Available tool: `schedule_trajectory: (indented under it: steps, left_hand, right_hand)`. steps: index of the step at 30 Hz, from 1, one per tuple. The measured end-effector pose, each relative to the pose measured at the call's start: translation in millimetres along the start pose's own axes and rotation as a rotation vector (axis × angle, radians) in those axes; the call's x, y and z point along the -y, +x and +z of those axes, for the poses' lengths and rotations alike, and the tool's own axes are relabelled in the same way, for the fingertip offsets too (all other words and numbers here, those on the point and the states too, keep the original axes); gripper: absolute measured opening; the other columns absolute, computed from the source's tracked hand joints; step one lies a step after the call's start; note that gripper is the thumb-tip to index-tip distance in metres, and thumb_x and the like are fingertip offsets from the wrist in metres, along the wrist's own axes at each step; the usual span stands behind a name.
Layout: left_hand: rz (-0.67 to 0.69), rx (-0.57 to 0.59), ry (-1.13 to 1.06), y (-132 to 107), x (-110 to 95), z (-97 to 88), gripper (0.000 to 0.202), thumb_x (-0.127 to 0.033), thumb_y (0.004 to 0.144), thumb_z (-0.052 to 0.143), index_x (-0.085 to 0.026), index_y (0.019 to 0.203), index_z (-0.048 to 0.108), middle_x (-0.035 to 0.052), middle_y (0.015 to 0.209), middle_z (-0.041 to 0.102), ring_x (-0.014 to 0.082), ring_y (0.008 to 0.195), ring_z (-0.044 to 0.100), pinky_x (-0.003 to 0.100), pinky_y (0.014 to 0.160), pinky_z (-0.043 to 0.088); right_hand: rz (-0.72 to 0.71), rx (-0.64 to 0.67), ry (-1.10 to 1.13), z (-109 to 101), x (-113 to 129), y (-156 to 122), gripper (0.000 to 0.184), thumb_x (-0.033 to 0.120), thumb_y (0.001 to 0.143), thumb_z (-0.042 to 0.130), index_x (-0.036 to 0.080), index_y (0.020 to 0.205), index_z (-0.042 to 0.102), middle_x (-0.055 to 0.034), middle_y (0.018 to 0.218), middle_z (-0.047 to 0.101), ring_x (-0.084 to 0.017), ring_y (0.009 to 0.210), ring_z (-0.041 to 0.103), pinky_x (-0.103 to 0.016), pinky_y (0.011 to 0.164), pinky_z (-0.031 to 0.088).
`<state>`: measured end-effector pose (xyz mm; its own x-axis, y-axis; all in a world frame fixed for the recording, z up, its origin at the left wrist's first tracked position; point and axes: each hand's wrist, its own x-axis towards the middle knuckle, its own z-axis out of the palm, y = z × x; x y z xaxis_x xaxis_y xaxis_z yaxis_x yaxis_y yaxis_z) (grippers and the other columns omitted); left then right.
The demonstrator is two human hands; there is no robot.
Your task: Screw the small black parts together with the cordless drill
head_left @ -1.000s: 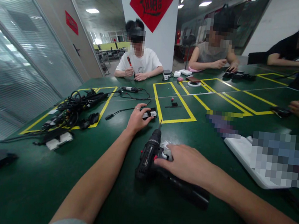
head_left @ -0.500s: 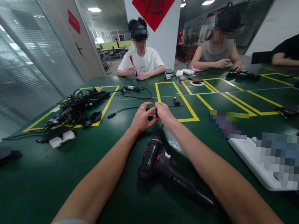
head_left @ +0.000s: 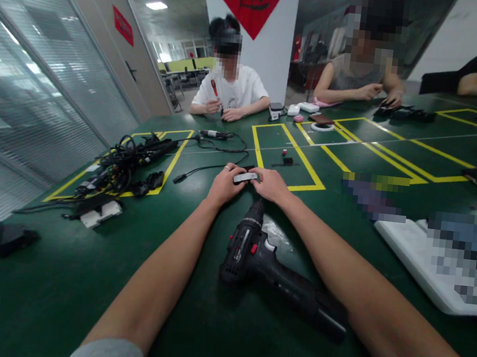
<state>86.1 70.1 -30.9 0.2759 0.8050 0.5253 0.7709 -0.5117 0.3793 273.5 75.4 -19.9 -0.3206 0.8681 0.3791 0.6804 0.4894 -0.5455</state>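
Observation:
Between my two hands is a small flat part (head_left: 245, 177) with a pale grey front face and dark material behind it; its exact kind is too small to tell. My left hand (head_left: 226, 186) grips its left end, a ring on one finger. The fingers of my right hand (head_left: 270, 185) close on its right end. Just below, a black cordless drill (head_left: 241, 252) lies on its side, its chuck pointing toward my hands and its handle reaching under my right forearm. A thin cable with a black plug (head_left: 180, 178) runs on the table left of my hands.
Tangled black cables (head_left: 123, 163) fill a yellow-taped area on the left. Black-and-white parts (head_left: 102, 213) lie nearer. A small black piece (head_left: 287, 161) sits within the middle taped rectangle. A white tray (head_left: 409, 259) stands at right. Across the green table, a person (head_left: 230, 95) holds a screwdriver (head_left: 214, 88).
The held part has turned, so its pale grey face now shows between my hands. My fingers have moved from a raised pinch to a flatter grip on both ends. The view has shifted slightly.

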Motion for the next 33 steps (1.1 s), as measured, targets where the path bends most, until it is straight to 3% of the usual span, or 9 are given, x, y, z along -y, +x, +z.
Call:
schedule_trajectory:
  steps: [3,7,13,16,19,28,30,33]
  left_hand:
    - [-0.012,-0.03,-0.055,3,3,-0.8,0.035,-0.028,0.08,0.066,-0.02,0.114,0.065,0.0082,0.11,0.063,0.0235,0.104,0.06,0.035,0.095,0.047]
    - [-0.204,-0.095,-0.114,8,17,-1.5,0.033,-0.032,0.075,0.071,-0.017,0.104,0.066,0.0086,0.107,0.066,0.0238,0.1,0.061,0.036,0.094,0.047]
    - [-0.492,-0.334,-0.109,10,26,-9.2,0.034,-0.045,0.076,0.067,-0.017,0.096,0.065,0.0075,0.097,0.069,0.0243,0.096,0.061,0.036,0.092,0.046]
    - [-0.47,-0.333,-0.015,11,16,-23.4,0.036,-0.048,0.075,0.068,-0.018,0.095,0.064,0.0091,0.098,0.068,0.0255,0.096,0.061,0.037,0.091,0.046]
    - [-0.495,-0.32,0.078,13,6,-44.5,0.038,-0.05,0.076,0.065,-0.016,0.095,0.063,0.0121,0.1,0.068,0.0273,0.096,0.061,0.039,0.09,0.046]
    - [-0.612,0.023,0.258,0,-16,-98.7,0.048,-0.06,0.081,0.052,-0.016,0.097,0.062,0.0126,0.1,0.068,0.0266,0.093,0.062,0.036,0.083,0.047]
    - [-0.623,0.086,0.333,-14,-23,-124.1,0.05,-0.061,0.081,0.049,-0.016,0.1,0.061,0.0126,0.102,0.068,0.0273,0.094,0.062,0.036,0.084,0.048]
    - [-0.699,0.184,0.407,-55,-19,-181.0,0.053,-0.06,0.083,0.043,-0.016,0.108,0.057,0.0126,0.112,0.067,0.0263,0.098,0.062,0.036,0.087,0.048]
  right_hand:
    - [-0.03,0.002,-0.058,-3,4,-2,0.032,0.026,0.094,0.054,0.021,0.122,0.067,-0.0128,0.116,0.072,-0.031,0.107,0.064,-0.036,0.09,0.041]
    - [-0.087,-0.065,-0.137,-9,10,-8,0.037,0.033,0.101,0.042,0.018,0.131,0.059,-0.0141,0.125,0.068,-0.031,0.112,0.062,-0.034,0.091,0.041]
    - [0.155,-0.295,-0.105,-11,-3,-17,0.041,0.035,0.104,0.033,0.015,0.134,0.052,-0.0146,0.115,0.071,-0.031,0.1,0.066,-0.034,0.084,0.043]
    - [0.256,-0.346,-0.092,-13,-13,-16,0.041,0.034,0.104,0.03,0.013,0.134,0.05,-0.0165,0.115,0.07,-0.031,0.101,0.065,-0.036,0.085,0.042]
    - [0.267,-0.327,-0.082,-12,-17,-14,0.041,0.034,0.104,0.03,0.015,0.134,0.05,-0.0165,0.115,0.07,-0.032,0.099,0.066,-0.036,0.084,0.043]
    - [0.269,-0.369,-0.095,-6,-22,-9,0.036,0.034,0.103,0.035,0.016,0.128,0.055,-0.014,0.103,0.074,-0.032,0.09,0.068,-0.035,0.076,0.044]
    - [0.272,-0.37,-0.093,-5,-23,-8,0.036,0.034,0.103,0.036,0.017,0.128,0.055,-0.0137,0.102,0.074,-0.032,0.09,0.068,-0.035,0.076,0.044]
    - [0.282,-0.372,-0.087,-5,-23,-8,0.035,0.034,0.103,0.036,0.017,0.126,0.056,-0.0137,0.101,0.074,-0.032,0.089,0.068,-0.035,0.076,0.044]
